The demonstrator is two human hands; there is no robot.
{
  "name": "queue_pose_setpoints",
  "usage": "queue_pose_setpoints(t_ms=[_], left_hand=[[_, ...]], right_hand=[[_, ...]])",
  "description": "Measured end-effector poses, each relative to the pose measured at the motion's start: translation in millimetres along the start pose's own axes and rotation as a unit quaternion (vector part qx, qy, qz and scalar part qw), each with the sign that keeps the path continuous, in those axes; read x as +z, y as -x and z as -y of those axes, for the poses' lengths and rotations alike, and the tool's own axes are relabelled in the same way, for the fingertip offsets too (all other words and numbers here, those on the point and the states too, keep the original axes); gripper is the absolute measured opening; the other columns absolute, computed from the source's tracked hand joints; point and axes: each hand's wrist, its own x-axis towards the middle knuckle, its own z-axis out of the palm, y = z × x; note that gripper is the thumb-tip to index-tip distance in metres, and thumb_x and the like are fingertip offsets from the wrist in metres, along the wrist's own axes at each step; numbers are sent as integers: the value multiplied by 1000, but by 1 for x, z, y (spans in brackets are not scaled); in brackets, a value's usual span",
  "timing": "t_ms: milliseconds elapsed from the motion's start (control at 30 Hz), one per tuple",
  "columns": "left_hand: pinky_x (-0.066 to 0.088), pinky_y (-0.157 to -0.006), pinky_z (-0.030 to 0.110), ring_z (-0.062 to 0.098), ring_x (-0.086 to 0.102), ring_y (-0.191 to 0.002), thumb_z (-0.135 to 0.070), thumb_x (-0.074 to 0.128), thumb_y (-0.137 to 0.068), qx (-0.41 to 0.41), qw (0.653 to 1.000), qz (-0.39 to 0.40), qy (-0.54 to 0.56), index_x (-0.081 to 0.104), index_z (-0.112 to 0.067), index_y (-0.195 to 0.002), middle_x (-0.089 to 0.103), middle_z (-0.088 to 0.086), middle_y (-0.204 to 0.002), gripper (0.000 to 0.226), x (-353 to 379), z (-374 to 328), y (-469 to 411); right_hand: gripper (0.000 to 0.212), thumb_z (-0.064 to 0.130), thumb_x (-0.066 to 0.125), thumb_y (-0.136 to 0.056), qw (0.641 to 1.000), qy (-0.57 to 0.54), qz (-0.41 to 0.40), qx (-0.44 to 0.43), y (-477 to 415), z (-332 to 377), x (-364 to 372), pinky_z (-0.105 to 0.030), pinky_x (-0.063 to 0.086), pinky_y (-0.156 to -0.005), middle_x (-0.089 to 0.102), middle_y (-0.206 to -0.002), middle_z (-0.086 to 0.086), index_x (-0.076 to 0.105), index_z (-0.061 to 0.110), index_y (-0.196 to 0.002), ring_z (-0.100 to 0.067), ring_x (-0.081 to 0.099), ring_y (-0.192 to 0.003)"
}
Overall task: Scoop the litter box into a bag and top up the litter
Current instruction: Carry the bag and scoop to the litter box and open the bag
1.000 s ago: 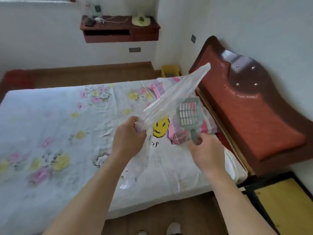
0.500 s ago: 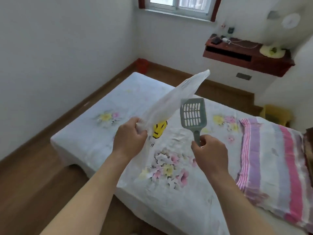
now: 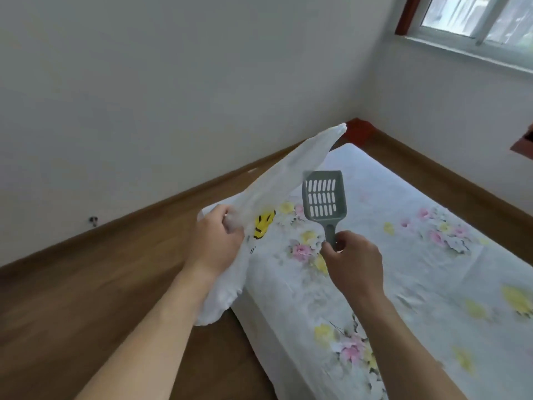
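My left hand grips a thin white plastic bag with a yellow smiley print; one end of the bag sticks up toward the far wall and the rest hangs below my wrist. My right hand holds the handle of a grey slotted litter scoop, which stands upright with its head above my fingers. Both are held in the air over the corner of the bed. No litter box is in view.
A bed with a white floral sheet fills the right and lower right. Brown wooden floor runs along the left to a white wall. A small red object sits in the far corner, under a window.
The view has swung to the left: the headboard, striped cloth and wall shelf have left the frame, and the left wall and floor came in. Both hands keep the same hold on bag and scoop.
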Motion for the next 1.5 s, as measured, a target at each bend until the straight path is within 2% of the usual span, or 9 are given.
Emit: queue_pose_setpoints(t_ms=[67,200,333,500,700,833,1033,1300,1500], left_hand=[[45,-55,32,18,58,-65,-15,59,-85,-5,1000,-14,7,61,-25,-87,64,-3,-72,11,-19,23,-27],[50,-60,31,13,61,-70,-17,63,-85,-6,1000,-19,22,62,-24,-90,66,-7,-76,8,-51,53,-73],[40,-55,20,10,58,-65,-16,65,-83,-5,999,-34,20,60,-24,-88,63,-10,-72,11,-75,83,-133],[40,-54,18,6,58,-65,-16,65,-84,-13,999,-45,4,59,-22,-89,63,-11,-73,10,-87,117,-208],[33,-49,26,14,45,-53,-17,64,-81,-41,996,-72,-11,47,-25,-68,50,-8,-58,23,-93,153,-311],[41,-55,25,17,55,-61,-20,66,-81,-43,996,-77,-17,60,-23,-84,60,-7,-67,7,-103,171,-379],[47,-61,25,16,61,-68,-17,68,-82,-34,996,-86,-17,64,-19,-100,64,-7,-76,18,-132,204,-474],[47,-63,27,19,57,-65,-16,68,-79,25,999,-38,2,65,-20,-95,60,-8,-68,17,-162,270,-616],[44,-61,25,15,58,-65,-15,68,-80,67,997,28,21,65,-21,-93,63,-6,-71,16,-157,274,-707]], right_hand=[[18,28,63,-83,1000,1,14,-9,-13,31,28,-29,40,-55,63,-70,1,63,14,-70,-20,55,-64],[19,28,62,-81,1000,-3,13,-16,-37,82,70,-28,37,-54,63,-71,0,63,13,-70,-21,55,-65],[17,30,62,-81,999,7,27,-26,-72,131,104,-30,40,-56,65,-71,0,65,16,-73,-23,57,-67],[19,29,62,-83,998,4,39,-47,-133,187,154,-26,32,-50,63,-69,0,63,15,-70,-18,53,-63],[20,30,60,-83,995,-12,51,-80,-219,257,228,-32,43,-56,62,-69,0,62,14,-72,-21,55,-65],[19,30,61,-83,994,-36,64,-87,-273,305,260,-34,50,-57,62,-68,2,61,16,-70,-18,56,-64],[19,29,62,-83,995,-29,57,-72,-333,373,303,-35,51,-53,61,-65,3,63,16,-69,-18,57,-60],[20,29,61,-84,1000,-15,-6,-5,-385,457,381,-29,44,-51,59,-65,4,62,18,-67,-14,53,-60],[22,27,62,-84,998,-2,-44,50,-422,486,396,-26,35,-49,57,-62,4,58,19,-64,-13,52,-57]])
